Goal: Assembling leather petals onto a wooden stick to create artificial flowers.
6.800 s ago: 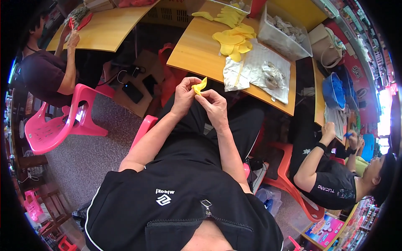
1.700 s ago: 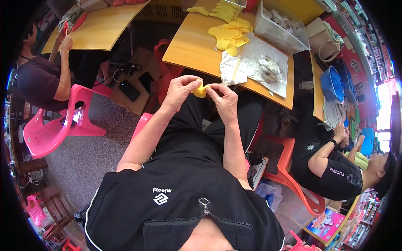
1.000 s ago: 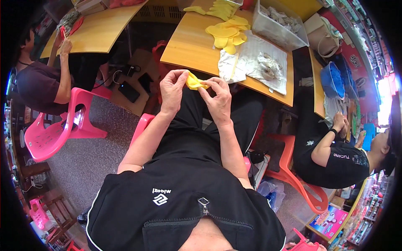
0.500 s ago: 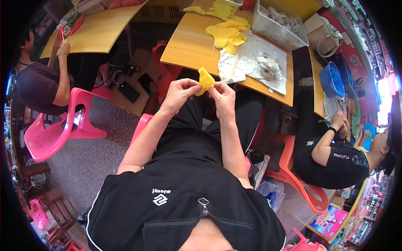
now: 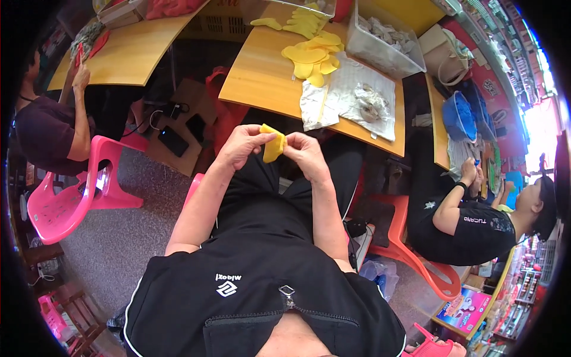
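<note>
Between my two hands, above my lap, is a small yellow cloth piece (image 5: pixel 273 146). My left hand (image 5: pixel 242 145) pinches its left side between thumb and fingers. From the other side, my right hand (image 5: pixel 307 156) has its fingertips closed on the right edge. Ahead on the wooden table (image 5: pixel 253 80) lies a loose heap of similar yellow cloth pieces (image 5: pixel 310 56). More yellow pieces (image 5: pixel 304 22) sit in an overlapping row behind the heap. To the right of the heap, a white cloth (image 5: pixel 351 77) carries a crumpled whitish bundle (image 5: pixel 372 102).
A clear plastic bin (image 5: pixel 386 47) of whitish scraps stands at the table's back right. Co-workers sit at tables to the left and right. A pink chair (image 5: pixel 65 202), an orange chair (image 5: pixel 410 250) and a blue basket (image 5: pixel 461 116) are nearby. Phones (image 5: pixel 172 141) lie on cardboard below.
Both hands have come lower and slightly left with the yellow cloth piece, which is now turned to a different angle. The whole view has shifted a little.
</note>
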Available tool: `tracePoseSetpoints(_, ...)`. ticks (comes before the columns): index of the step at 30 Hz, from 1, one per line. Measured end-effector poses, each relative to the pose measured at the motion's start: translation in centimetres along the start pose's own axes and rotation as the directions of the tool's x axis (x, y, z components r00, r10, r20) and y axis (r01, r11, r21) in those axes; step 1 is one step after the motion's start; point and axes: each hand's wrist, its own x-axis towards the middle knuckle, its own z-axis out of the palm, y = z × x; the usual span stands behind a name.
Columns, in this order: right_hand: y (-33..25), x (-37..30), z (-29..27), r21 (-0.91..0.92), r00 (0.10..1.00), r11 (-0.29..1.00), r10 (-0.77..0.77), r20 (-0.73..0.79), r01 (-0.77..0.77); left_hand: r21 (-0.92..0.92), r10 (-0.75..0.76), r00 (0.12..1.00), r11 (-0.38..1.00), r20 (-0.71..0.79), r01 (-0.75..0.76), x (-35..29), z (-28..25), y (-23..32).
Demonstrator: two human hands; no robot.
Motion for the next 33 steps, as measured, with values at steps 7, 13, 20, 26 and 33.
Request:
tracePoseSetpoints(7,-3.3,4.4,-3.8,-0.629,0.822,0.777,-0.352,-0.448,-0.009,-0.262,-0.029,0.984,0.965,-0.174,-0.018,-1.6,-0.9,1.3)
tracePoseSetpoints(13,-1.2,10.2,-9.0,-0.926,0.785,0.357,-0.535,-0.314,-0.127,-0.373,0.0,0.998,0.928,-0.069,-0.026,-2.1,-0.7,2.8)
tracePoseSetpoints(20,-1.8,6.0,-9.9,-0.027,0.845,0.998,-0.055,-0.532,0.048,-0.415,0.087,0.984,0.899,-0.153,-0.144,-1.9,-2.8,1.8)
tracePoseSetpoints(26,-3.9,-1.0,0.9,0.108,0.966,0.989,-0.074,-0.247,0.103,-0.403,0.083,0.976,0.901,-0.204,-0.16,-1.6,-0.5,1.3)
tracePoseSetpoints(33,-3.5,-1.6,5.3,-0.686,0.852,0.695,-0.477,-0.215,0.216,-0.306,0.107,0.982,0.94,-0.155,-0.15,-2.0,2.2,0.6)
